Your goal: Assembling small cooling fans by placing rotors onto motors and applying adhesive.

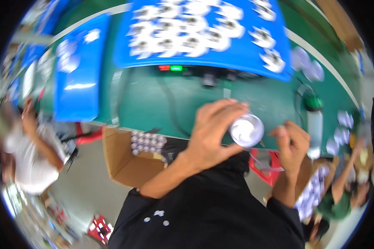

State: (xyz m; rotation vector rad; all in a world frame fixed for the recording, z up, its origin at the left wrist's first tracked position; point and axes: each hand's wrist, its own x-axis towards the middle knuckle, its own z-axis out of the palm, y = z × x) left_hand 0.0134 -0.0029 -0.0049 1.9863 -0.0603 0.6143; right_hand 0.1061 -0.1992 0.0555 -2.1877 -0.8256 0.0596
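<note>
My left hand [212, 133] is wrapped round a round, whitish translucent cup-shaped part [247, 130], its open end facing up, with a white piece inside. It is held above the near edge of the green table. Just right of it, apart from the part, my right hand [294, 143] is curled with the fingers bent in. Whether anything small is between those fingers is hidden by blur. Beyond my hands, a blue tray [237, 58] carries many white, fin-edged round parts [192, 42] in rows.
A narrower blue tray [77, 99] lies left on the green table [147, 99]. A green-capped bottle [314, 120] and clear round pieces [313, 71] are at right. Under the tray edge sits a device with red and green lights [175, 68]. A cardboard box [131, 168] stands below. Other people sit at both sides.
</note>
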